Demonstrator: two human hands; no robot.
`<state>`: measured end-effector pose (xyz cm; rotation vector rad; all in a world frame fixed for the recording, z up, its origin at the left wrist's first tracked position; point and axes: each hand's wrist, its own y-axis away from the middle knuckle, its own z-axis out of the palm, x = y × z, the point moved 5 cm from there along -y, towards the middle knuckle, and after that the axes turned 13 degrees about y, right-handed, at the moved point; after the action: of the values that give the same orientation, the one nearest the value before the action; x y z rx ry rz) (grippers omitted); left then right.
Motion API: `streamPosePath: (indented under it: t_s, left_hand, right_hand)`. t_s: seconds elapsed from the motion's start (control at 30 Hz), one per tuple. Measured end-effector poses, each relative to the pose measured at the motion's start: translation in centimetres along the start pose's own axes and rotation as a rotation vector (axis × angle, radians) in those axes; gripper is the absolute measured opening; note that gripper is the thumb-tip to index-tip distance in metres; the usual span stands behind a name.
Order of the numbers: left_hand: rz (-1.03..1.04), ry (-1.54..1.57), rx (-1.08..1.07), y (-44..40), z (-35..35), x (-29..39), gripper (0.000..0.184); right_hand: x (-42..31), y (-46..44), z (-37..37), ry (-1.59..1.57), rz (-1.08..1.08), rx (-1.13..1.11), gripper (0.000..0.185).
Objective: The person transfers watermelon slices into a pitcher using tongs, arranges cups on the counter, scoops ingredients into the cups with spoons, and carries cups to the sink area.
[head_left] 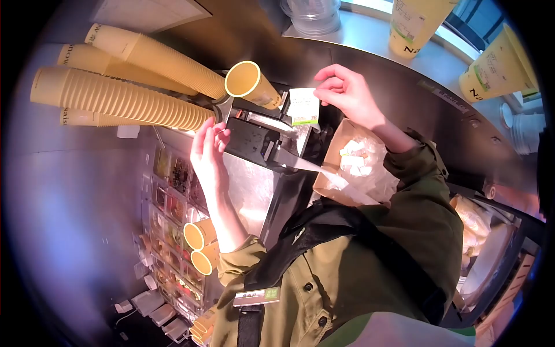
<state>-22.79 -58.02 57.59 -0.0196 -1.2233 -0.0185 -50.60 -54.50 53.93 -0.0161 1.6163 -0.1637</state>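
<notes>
Olive shirt cloth (324,266) fills six o'clock, soft and creased, crossed by a wide black strap (399,272), and just above it both hands are at work! Eyes on twelve o'clock: the right hand (352,95) has thumb and forefinger closed at the edge of a white label (303,104), other fingers loosely curved, and that small green-banded rectangle hangs over the black printer (248,139). Across at ten, the left hand (208,156) is half curled, fingertips right by the end of a ribbed stack of cups (121,95); whether it touches or grips anything, I cannot tell. Here's the danger: with such an edge-only hold, the label could curl, crease or, if sticky-backed, cling to a finger. And watch the yellow cup (251,84) near eleven, mouth open, looking light and papery; a stray knuckle might tip it. Long stacks reaching out toward ten look easy to jostle too, should the left wrist swing wide. Paper strip (341,184) below centre, thin and pale, could snag a sleeve. What textures, though! Hard, boxy plastic on the printer, smooth tapering cup walls, stiff brown cardboard on the box (332,153) at one o'clock, crumpled white scraps (355,159) and crinkly clear film inside.
</notes>
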Motion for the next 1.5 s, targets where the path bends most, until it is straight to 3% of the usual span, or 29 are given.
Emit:
streamPosePath:
  t_s: [0.27, 0.37, 0.47, 0.53, 0.6, 0.67, 0.77, 0.83, 0.9, 0.93, 1.03, 1.07, 1.13, 1.23, 1.37, 1.4, 1.47, 1.5]
  left_hand:
    - [0.085, 0.042, 0.042, 1.4, 1.8, 1.1, 0.025]
    - [0.24, -0.115, -0.096, 6.1, 5.8, 5.4, 0.027]
    - [0.225, 0.165, -0.775, 13.1, 13.2, 9.2, 0.028]
    - [0.008, 0.478, -1.277, 16.7, 17.7, 10.2, 0.036]
    - [-0.058, 0.615, -1.341, 18.8, 19.7, 11.0, 0.03]
    - [-0.104, 0.754, -1.24, 19.7, 20.1, 11.3, 0.021]
    - [-0.1, 0.683, -1.601, 19.8, 19.9, 10.9, 0.011]
    - [-0.147, 0.642, -1.686, 19.7, 18.5, 10.8, 0.008]
    - [0.118, 0.602, -1.7, 20.1, 17.2, 12.3, 0.008]
    - [0.225, 0.631, -1.765, 20.2, 17.0, 13.1, 0.018]
    - [0.25, 0.28, -2.045, 19.8, 16.0, 15.0, 0.03]
    - [0.337, 0.118, -2.093, 18.8, 15.9, 16.0, 0.043]
    - [0.206, -0.274, -2.006, 15.2, 15.5, 19.1, 0.046]
    - [0.471, -0.436, -1.183, 7.8, 13.6, 27.5, 0.056]
    - [0.615, -0.589, -0.366, -3.3, 7.3, 37.0, 0.032]
    - [0.728, -0.657, -0.22, -6.1, 5.1, 38.8, 0.029]
    - [1.085, -1.312, 0.241, -10.3, 1.8, 42.1, 0.031]
    - [0.986, -1.409, 0.304, -12.3, 1.0, 42.3, 0.036]
  right_hand:
    - [-4.1, 1.6, -0.5, -0.011, 0.006, -0.026, 0.025]
    - [-5.3, 2.3, -1.6, -0.006, -0.016, -0.008, 0.025]
    - [-6.5, 3.1, -2.6, -0.042, -0.033, 0.022, 0.024]
    - [-7.1, 3.4, -3.4, -0.046, -0.055, 0.051, 0.024]
    - [-8.5, 4.2, -4.6, 0.03, -0.104, 0.093, 0.023]
    - [-9.1, 4.9, -5.3, 0.048, -0.128, 0.122, 0.022]
    - [-10.6, 6.3, -5.4, 0.036, -0.157, 0.152, 0.021]
    - [-11.0, 5.7, -4.2, 0.05, -0.18, 0.107, 0.02]
    - [-12.3, 5.0, -1.9, 0.023, -0.186, 0.005, 0.02]
    - [-12.9, 4.1, -0.3, 0.009, -0.227, -0.053, 0.02]
    - [-15.0, 1.2, 6.1, -0.1, -0.277, -0.229, 0.022]
    - [-16.0, 0.0, 8.6, -0.064, -0.3, -0.283, 0.023]
    - [-17.9, -3.3, 13.1, 0.145, -0.497, -0.351, 0.029]
    - [-21.0, -8.5, 19.3, 0.286, -0.635, -0.448, 0.042]
    - [-23.6, -16.7, 25.9, 0.482, -0.836, -0.311, 0.048]
    - [-24.3, -17.8, 26.7, 0.608, -0.777, -0.334, 0.049]
    - [-26.1, -20.6, 28.9, 0.65, -0.848, -0.243, 0.049]
    - [-26.2, -21.3, 29.5, 0.673, -0.862, -0.207, 0.048]
